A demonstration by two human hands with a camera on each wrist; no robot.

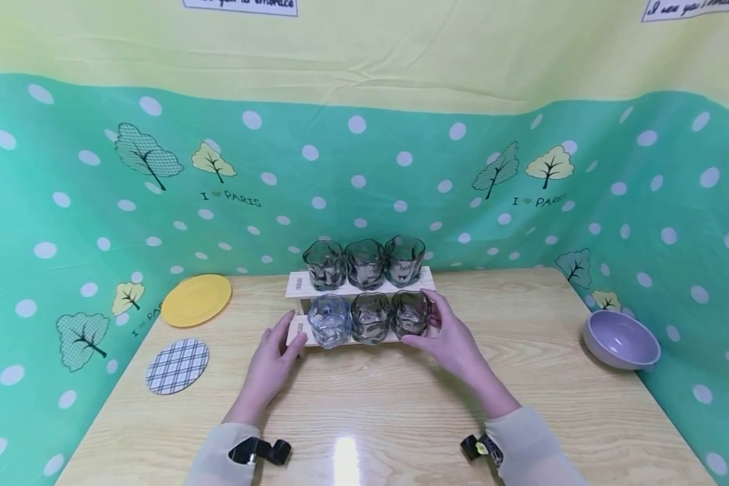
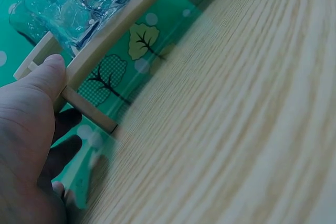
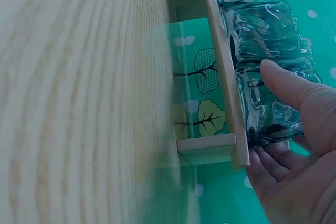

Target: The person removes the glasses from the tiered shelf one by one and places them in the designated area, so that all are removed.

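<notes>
A two-tier wooden rack [image 1: 298,286] stands at the back middle of the table, with three faceted glasses on each tier. The upper glasses are smoky grey, the middle one [image 1: 365,263] among them. On the lower tier sit a bluish clear glass [image 1: 330,321] at left and two grey ones. My left hand [image 1: 271,364] holds the left end of the lower tier, its thumb [image 2: 50,74] on the shelf edge. My right hand [image 1: 458,344] grips the right-hand lower glass [image 1: 410,313], thumb in front. Its other fingers are partly hidden behind and below the glass.
A yellow plate [image 1: 196,300] and a round checked coaster [image 1: 177,366] lie on the left of the wooden table [image 1: 401,418]. At the right edge stands a purple bowl [image 1: 621,339]. A green and yellow printed cloth [image 1: 358,162] hangs behind and along both sides.
</notes>
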